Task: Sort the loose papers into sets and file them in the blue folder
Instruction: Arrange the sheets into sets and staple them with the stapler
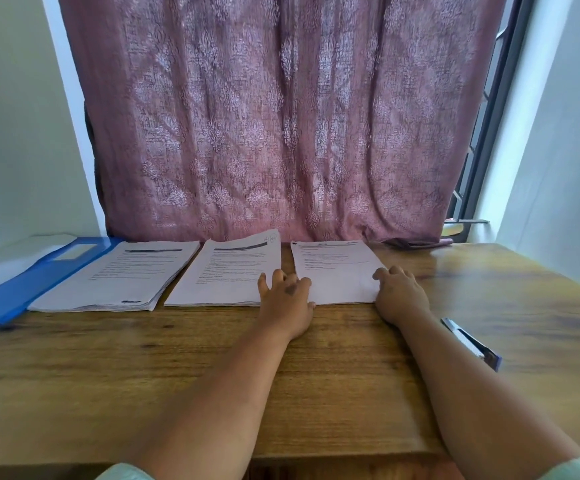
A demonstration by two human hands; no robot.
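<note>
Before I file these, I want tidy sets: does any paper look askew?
Yes. In the middle stack, one sheet is skewed, its far right corner poking out beyond the pile and curling up. The left stack and right stack look squared.

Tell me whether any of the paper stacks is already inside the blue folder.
No: all three paper stacks lie on the table beside the blue folder.

Both forearms extended forward, palms down.
Left hand (286, 299) and right hand (399, 294) lie with fingers loosely spread, slightly bent.
</note>
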